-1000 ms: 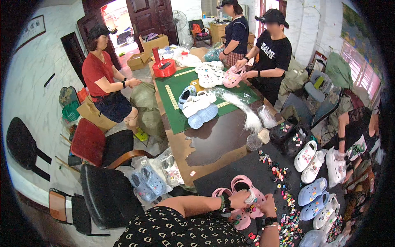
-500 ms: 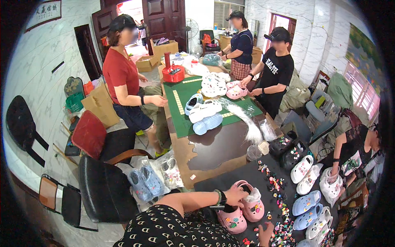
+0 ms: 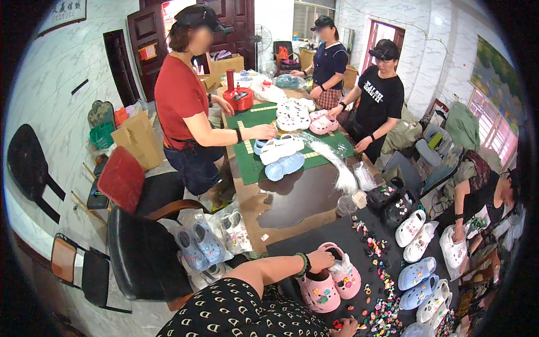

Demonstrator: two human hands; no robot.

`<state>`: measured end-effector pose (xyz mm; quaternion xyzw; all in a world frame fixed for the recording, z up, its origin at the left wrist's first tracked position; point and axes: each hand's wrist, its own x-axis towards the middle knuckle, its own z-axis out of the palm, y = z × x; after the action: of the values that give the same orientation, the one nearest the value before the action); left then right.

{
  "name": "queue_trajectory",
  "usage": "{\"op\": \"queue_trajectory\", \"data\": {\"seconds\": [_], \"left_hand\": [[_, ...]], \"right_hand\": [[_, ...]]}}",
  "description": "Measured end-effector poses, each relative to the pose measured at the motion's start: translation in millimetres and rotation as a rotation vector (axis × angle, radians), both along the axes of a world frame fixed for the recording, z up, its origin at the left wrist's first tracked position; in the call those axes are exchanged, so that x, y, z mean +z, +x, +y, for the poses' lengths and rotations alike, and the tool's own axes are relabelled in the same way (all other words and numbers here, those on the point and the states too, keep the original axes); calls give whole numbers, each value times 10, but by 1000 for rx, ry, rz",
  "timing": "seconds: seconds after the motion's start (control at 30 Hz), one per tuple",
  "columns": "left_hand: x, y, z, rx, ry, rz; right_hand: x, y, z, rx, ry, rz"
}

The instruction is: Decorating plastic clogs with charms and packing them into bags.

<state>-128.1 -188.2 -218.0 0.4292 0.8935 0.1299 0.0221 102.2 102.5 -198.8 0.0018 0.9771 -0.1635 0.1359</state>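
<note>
Two pink clogs stand side by side on the black table [image 3: 281,245] in front of me. The left clog [image 3: 318,293] and the right clog [image 3: 348,282] both have colourful charms on their toes, and clear plastic is stuffed in the right one. My left hand [image 3: 321,260] is closed on the upper heel edge of the clogs. Low in view, my right hand [image 3: 346,327] reaches down to the table beside small loose charms [image 3: 386,306]. Its fingers are bent together near a red piece; what they hold is too small to tell.
White clogs [image 3: 411,227], blue clogs [image 3: 418,275] and black clogs [image 3: 400,208] line the table's right side. Across the way, co-workers stand round a green-topped table [image 3: 252,168] with more clogs. A black chair [image 3: 143,255] and bagged clogs [image 3: 205,247] are at my left.
My right hand has gone down and left to the charms. The left hand stays at the pink clogs, which have shifted slightly. A co-worker in red now reaches over the clogs opposite.
</note>
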Motion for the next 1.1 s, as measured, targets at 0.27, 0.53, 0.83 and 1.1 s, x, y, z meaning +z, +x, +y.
{"op": "queue_trajectory", "data": {"seconds": [0.27,0.53,0.83,1.1], "left_hand": [[171,555,-15,222,105,-189],[220,589,-13,255,163,33],[134,577,-107,439,105,-21],[147,570,-91,450,123,-48]], "right_hand": [[-426,187,326,-14,-116,-166],[-513,188,407,74,-16,-161],[-230,22,189,88,54,-240],[-177,-2,104,31,0,-243]]}}
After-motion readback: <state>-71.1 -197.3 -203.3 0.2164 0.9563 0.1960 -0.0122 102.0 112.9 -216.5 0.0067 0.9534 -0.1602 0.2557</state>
